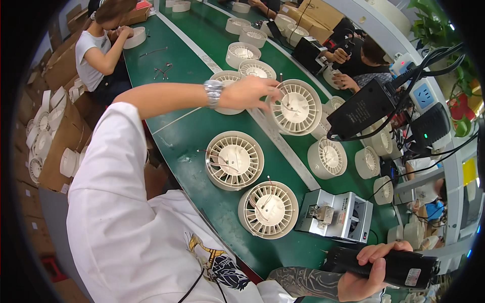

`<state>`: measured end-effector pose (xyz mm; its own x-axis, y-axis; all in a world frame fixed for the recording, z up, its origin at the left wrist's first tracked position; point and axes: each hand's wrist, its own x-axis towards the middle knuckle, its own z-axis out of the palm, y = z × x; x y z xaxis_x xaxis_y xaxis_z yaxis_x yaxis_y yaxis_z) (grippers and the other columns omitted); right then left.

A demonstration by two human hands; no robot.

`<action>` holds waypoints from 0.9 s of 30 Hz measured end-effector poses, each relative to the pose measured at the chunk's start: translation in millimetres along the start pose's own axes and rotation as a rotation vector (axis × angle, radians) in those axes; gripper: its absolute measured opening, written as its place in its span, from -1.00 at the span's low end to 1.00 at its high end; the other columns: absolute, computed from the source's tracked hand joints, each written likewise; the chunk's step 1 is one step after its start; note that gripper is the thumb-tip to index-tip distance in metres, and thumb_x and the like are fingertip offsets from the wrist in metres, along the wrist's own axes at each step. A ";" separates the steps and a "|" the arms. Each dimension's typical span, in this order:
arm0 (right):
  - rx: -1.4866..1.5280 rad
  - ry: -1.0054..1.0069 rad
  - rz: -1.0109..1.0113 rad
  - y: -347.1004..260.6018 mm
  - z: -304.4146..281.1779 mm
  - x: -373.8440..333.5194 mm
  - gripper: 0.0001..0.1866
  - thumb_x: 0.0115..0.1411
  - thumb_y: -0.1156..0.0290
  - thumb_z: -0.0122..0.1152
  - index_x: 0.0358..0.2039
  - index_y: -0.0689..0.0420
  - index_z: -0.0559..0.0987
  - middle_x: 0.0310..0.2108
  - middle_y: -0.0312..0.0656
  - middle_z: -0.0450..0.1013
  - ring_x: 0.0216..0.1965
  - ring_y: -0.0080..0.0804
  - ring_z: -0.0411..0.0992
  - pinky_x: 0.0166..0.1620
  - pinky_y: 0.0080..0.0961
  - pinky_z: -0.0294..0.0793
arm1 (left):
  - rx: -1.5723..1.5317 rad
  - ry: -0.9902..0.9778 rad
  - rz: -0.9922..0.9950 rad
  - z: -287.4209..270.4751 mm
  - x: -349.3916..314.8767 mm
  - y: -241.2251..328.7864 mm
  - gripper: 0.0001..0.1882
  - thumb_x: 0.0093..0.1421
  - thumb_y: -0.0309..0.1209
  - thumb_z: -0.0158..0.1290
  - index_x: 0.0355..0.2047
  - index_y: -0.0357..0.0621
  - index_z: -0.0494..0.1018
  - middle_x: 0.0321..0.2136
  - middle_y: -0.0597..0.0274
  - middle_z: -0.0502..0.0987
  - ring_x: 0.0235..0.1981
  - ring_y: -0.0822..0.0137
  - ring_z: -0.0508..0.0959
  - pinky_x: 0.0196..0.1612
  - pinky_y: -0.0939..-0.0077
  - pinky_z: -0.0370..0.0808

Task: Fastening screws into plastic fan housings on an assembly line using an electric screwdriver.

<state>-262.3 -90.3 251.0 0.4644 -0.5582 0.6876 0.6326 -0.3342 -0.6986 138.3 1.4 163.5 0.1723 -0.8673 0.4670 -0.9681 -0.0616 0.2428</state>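
My left hand, with a silver watch at its wrist, reaches across the green table. Its fingers close on the left rim of a round white slotted housing, which has thin wires inside; whether it is lifted off the table I cannot tell. At the lower right, my right hand wraps round a black electric screwdriver whose narrow end points left. Between my arms lie two similar housings, one farther and one nearer, both with loose wires on top.
A grey screw feeder stands right of the nearer housing. More white housings line the table's middle strip. Overhead hang a black power adapter and cables. Co-workers sit at the far left and across the table.
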 end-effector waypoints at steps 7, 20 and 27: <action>-0.044 -0.022 0.071 5.1 11.1 9.4 -0.67 0.08 0.55 0.18 -0.13 0.23 0.37 -0.49 -0.13 0.42 -0.55 -0.39 0.37 -0.48 -0.56 0.41 | 0.113 0.015 0.163 -65.1 -66.7 32.5 -0.75 -0.05 -0.34 0.20 -0.35 -0.04 0.42 0.00 0.08 0.36 -0.35 0.14 0.54 -0.34 0.34 0.49; -0.092 0.023 0.131 10.6 12.4 8.0 -0.66 0.06 0.53 0.23 -0.13 0.14 0.40 -0.47 -0.19 0.44 -0.53 -0.42 0.36 -0.44 -0.53 0.42 | 0.213 0.013 -0.105 -99.9 -151.0 31.7 -0.74 -0.08 -0.34 0.23 -0.37 -0.06 0.45 0.05 0.00 0.35 -0.31 0.11 0.55 -0.29 0.37 0.52; -0.094 -0.017 0.160 10.1 7.0 8.0 -0.66 0.10 0.50 0.23 -0.10 0.13 0.41 -0.44 -0.17 0.46 -0.52 -0.41 0.38 -0.43 -0.50 0.43 | 0.061 0.250 -0.471 -107.8 -234.8 -4.4 -0.69 -0.19 -0.46 0.29 -0.44 -0.19 0.41 -0.09 -0.01 0.48 -0.17 0.09 0.53 -0.15 0.44 0.46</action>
<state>-247.9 -92.8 250.8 0.5652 -0.5975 0.5688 0.4894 -0.3123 -0.8142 121.7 258.6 144.5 0.6218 -0.5951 0.5092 -0.7828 -0.4513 0.4285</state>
